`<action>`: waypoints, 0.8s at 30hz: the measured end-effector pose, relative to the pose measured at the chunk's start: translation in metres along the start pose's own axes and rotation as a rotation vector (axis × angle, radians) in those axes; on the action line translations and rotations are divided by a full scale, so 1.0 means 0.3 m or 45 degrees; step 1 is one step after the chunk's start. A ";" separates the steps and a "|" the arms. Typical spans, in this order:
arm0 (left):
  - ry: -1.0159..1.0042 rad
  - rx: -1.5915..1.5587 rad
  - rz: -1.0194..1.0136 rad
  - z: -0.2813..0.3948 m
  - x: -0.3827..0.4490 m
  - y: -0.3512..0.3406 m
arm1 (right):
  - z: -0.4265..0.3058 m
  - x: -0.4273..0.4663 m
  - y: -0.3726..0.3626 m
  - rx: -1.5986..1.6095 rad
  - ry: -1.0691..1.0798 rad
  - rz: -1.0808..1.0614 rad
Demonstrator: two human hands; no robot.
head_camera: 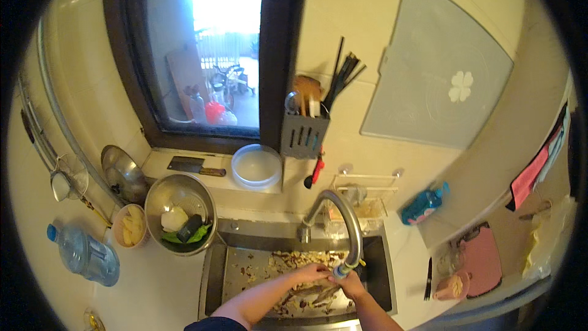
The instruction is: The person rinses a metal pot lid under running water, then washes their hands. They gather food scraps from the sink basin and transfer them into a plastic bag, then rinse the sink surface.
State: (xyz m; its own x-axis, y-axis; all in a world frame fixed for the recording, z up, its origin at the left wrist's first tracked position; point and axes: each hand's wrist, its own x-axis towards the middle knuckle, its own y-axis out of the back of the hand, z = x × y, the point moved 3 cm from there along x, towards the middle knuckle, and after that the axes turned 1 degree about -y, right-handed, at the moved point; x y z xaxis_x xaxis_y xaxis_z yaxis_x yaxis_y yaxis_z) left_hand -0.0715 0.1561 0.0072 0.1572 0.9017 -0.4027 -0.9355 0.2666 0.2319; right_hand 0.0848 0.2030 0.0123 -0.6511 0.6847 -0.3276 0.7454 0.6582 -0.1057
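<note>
Both hands are low over a stainless steel sink (215,264), close under the outlet of a curved metal faucet (354,230). My left hand (314,273) reaches in from the left, its fingertips beside the blue-ringed nozzle (340,271). Just right of the nozzle is my right hand (352,285), with its fingers turned in toward the left one. Whatever may be between the fingers is too small and blurred to make out. Brown and pale peelings (294,259) lie scattered over the sink floor, and longer greyish-brown pieces (314,292) lie beneath the hands.
Left of the sink stand a steel bowl (202,191) of vegetables, a pink basket (132,227) with pale peeled pieces and a large water bottle (87,257). A cleaver (186,164) lies on the sill. At right are a black-handled knife (429,278) and a pink cutting board (484,262).
</note>
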 end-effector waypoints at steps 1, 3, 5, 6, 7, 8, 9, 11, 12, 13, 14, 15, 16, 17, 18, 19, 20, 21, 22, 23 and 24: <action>0.025 -0.001 -0.056 0.007 -0.025 0.015 | 0.007 0.012 -0.003 -0.043 0.026 0.041; -0.034 0.009 -0.012 -0.013 -0.032 0.034 | 0.056 0.036 0.014 -0.097 0.065 0.139; -0.086 -0.113 0.143 0.015 -0.072 0.047 | 0.075 0.039 0.004 -0.269 0.020 0.098; -0.012 -0.089 0.181 -0.003 -0.063 0.042 | 0.085 0.038 -0.014 -0.230 0.116 0.134; 0.024 -0.062 0.195 0.012 -0.035 0.020 | 0.181 0.061 0.056 -0.332 0.088 0.189; 0.019 -0.041 0.232 0.035 -0.027 0.006 | 0.155 0.040 0.053 -0.406 0.382 0.316; 0.012 -0.009 0.279 0.058 -0.026 -0.007 | 0.152 0.028 0.053 -0.461 0.448 0.463; 0.026 -0.067 0.276 0.047 -0.029 -0.024 | 0.119 0.010 0.049 -0.647 0.378 0.565; -0.010 -0.131 0.321 0.040 -0.020 -0.017 | 0.104 0.009 0.052 -0.485 0.274 0.528; 0.022 -0.118 0.309 0.026 -0.022 -0.018 | 0.106 0.005 0.054 -0.323 0.172 0.487; 0.053 -0.106 0.298 0.015 -0.024 -0.016 | 0.125 0.002 0.058 -0.168 0.147 0.494; 0.080 -0.099 0.292 0.016 -0.024 -0.009 | 0.131 -0.004 0.066 -0.057 0.117 0.499; 0.117 -0.036 0.189 0.014 -0.020 -0.002 | 0.137 -0.009 0.073 0.053 0.088 0.503; 0.055 0.015 0.197 0.028 -0.018 0.000 | 0.140 -0.013 0.082 0.163 0.060 0.505; 0.001 0.065 0.203 0.050 -0.030 -0.001 | 0.130 -0.020 0.082 0.202 0.004 0.456; -0.049 0.110 0.209 0.068 -0.045 0.000 | 0.104 -0.031 0.068 0.282 -0.093 0.347; 0.084 -0.014 0.247 0.089 -0.040 -0.009 | 0.069 -0.046 0.052 0.363 -0.189 0.236; 0.065 -0.072 0.285 0.084 -0.029 -0.021 | 0.053 -0.058 0.042 0.441 -0.275 0.128; 0.047 -0.131 0.325 0.070 -0.013 -0.030 | 0.080 -0.055 0.035 0.369 -0.210 0.052; 0.031 -0.190 0.366 0.061 -0.007 -0.035 | 0.102 -0.045 0.009 0.066 0.148 0.108; 0.015 -0.166 0.371 0.064 -0.004 -0.042 | 0.154 -0.045 0.025 -0.316 0.186 0.200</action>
State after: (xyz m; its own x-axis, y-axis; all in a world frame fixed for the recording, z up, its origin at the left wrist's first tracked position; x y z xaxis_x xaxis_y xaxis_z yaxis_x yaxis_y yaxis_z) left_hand -0.0539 0.1581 0.0217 -0.1266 0.9296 -0.3461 -0.9734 -0.0493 0.2237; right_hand 0.1059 0.1841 -0.0275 -0.5580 0.8097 -0.1815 0.7923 0.5849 0.1736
